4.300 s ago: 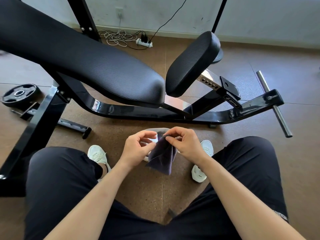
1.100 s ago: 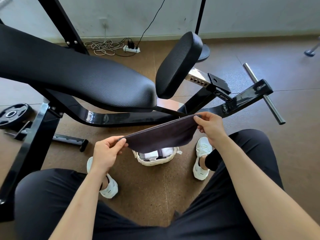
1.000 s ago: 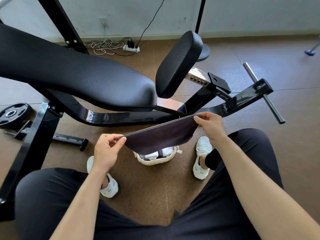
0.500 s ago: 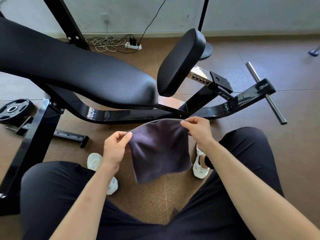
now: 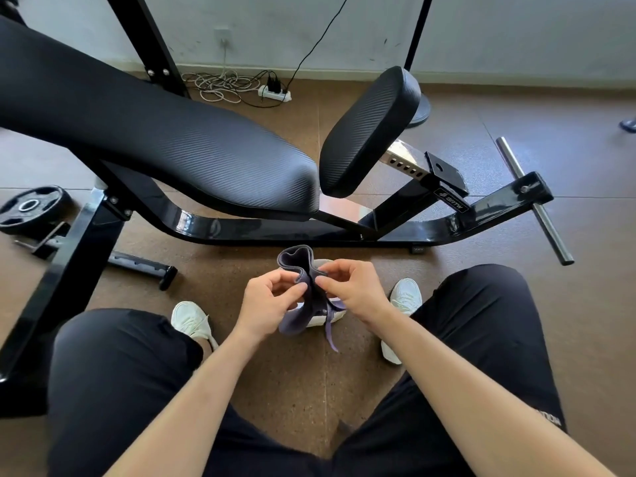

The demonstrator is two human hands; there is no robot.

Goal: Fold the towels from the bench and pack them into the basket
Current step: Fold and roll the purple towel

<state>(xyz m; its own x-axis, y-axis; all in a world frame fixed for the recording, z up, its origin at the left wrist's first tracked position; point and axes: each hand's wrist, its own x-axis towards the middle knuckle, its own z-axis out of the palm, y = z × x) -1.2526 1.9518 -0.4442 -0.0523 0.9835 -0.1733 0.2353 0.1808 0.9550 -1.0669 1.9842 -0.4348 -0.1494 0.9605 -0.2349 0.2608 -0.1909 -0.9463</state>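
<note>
Dark grey towel (image 5: 303, 306) bunched between both hands, just above the basket (image 5: 318, 320).
The grip of the left hand (image 5: 268, 304) and of the right hand (image 5: 354, 290) each pinches the towel's folds; the pale basket sits on the floor beneath, mostly hidden; the floor (image 5: 292, 380) is brown and speckled; the black padded counter (image 5: 172, 139) stands beyond; a weight plate (image 5: 31, 208) lies at left; a power strip (image 5: 275, 94) rests by the pale wall (image 5: 516, 29).

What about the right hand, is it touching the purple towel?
Touching. The head view shows the right hand pinching the towel between thumb and fingertips, no gap; the left hand pinches it from the other side.
</note>
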